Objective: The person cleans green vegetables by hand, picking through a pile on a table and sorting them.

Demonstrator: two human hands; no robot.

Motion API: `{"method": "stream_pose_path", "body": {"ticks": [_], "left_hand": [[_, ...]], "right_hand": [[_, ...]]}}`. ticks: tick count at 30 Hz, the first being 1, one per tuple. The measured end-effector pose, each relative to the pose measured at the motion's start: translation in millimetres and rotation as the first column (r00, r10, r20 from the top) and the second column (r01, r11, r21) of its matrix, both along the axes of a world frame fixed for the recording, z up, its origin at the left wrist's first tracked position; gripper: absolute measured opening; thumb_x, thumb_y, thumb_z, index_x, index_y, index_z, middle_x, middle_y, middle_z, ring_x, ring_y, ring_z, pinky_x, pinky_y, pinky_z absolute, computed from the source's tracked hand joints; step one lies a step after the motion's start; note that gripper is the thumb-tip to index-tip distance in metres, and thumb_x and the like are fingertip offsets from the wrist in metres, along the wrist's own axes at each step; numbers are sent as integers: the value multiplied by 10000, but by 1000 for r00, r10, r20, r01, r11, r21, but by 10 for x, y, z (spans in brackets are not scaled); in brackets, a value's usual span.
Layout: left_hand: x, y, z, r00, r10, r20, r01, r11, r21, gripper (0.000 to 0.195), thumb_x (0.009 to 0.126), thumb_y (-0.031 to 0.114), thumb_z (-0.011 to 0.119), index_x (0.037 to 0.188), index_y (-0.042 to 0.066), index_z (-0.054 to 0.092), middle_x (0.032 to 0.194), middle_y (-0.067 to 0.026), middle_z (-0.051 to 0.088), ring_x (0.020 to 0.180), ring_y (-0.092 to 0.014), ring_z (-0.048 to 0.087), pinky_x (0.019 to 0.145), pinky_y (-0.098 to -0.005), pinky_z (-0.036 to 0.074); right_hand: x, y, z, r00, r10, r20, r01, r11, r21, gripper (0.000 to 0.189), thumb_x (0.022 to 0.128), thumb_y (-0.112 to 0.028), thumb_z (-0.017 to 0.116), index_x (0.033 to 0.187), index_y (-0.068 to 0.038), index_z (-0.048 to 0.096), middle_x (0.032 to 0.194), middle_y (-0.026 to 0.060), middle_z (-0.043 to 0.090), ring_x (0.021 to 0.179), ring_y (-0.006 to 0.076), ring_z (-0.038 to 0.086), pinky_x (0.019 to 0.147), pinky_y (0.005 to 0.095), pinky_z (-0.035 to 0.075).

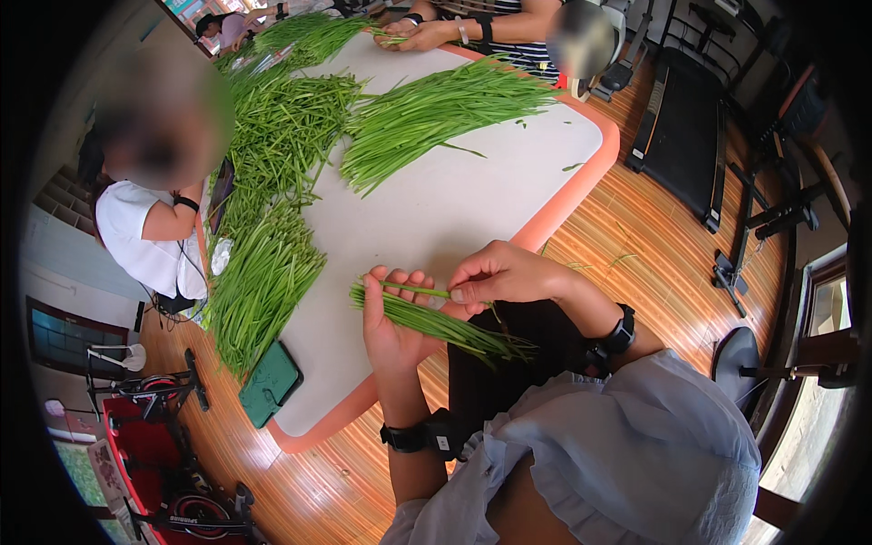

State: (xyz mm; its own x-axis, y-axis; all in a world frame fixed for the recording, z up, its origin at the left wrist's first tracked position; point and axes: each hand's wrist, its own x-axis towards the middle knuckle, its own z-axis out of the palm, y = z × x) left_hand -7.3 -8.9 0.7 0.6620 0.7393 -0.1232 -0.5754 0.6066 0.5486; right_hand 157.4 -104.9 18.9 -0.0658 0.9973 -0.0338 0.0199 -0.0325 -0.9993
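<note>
My left hand (392,327) holds a bundle of long green stalks (436,323), which look like garlic chives or garlic scapes, across its palm at the table's near edge. Just right of it, my right hand (487,279) pinches one stalk (415,289) between thumb and finger, above the bundle. A sheaf of similar stalks (266,279) lies on the left of the white table (422,211), and another sheaf (443,116) lies farther back. Between them spreads a heap of shorter pieces (286,129).
A green phone case (270,383) rests at the table's near left corner. One person in white sits at the left; another person's hands (415,34) hold stalks at the far edge. Exercise bikes and a treadmill (681,136) stand around.
</note>
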Motion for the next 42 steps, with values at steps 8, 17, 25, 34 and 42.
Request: {"method": "stream_pose_path", "body": {"ticks": [8,17,25,34,42], "left_hand": [[-61,91,-103,987,-47,157,44,999,21,184,930,304,420,942,141,504,711,10,478,685,-120,485,736,-320,442],[-119,131,-132,979,-28,203,42,997,-65,241,947,333,359,1008,155,510,662,17,405,568,-80,360,528,-223,343],[-49,119,-104,986,-79,144,78,997,11,243,950,332,354,1001,148,505,649,24,408,516,-66,329,474,-197,302],[-128,102,-92,996,2,89,1,1000,-24,226,952,303,361,997,134,505,630,27,396,505,-63,334,457,-194,297],[-62,43,15,998,-41,56,42,999,-28,209,938,294,405,987,123,515,621,23,408,504,-72,341,466,-207,301]], "right_hand": [[161,-226,-50,999,49,-15,-50,987,-153,164,825,-100,581,943,10,608,724,20,603,648,73,554,585,217,462],[519,-361,37,996,-38,84,45,996,-80,164,843,-150,563,913,-11,613,715,-3,590,641,70,543,584,214,453],[863,741,291,609,-398,686,194,914,357,153,801,-128,576,923,-47,619,865,49,617,749,181,578,675,305,465],[393,1261,245,478,-216,851,-42,963,267,246,756,-180,601,973,-63,609,967,123,586,975,302,507,859,364,399],[908,1442,97,90,-495,864,72,869,490,275,685,-122,633,956,-87,608,958,109,537,973,292,479,842,379,421]]}}
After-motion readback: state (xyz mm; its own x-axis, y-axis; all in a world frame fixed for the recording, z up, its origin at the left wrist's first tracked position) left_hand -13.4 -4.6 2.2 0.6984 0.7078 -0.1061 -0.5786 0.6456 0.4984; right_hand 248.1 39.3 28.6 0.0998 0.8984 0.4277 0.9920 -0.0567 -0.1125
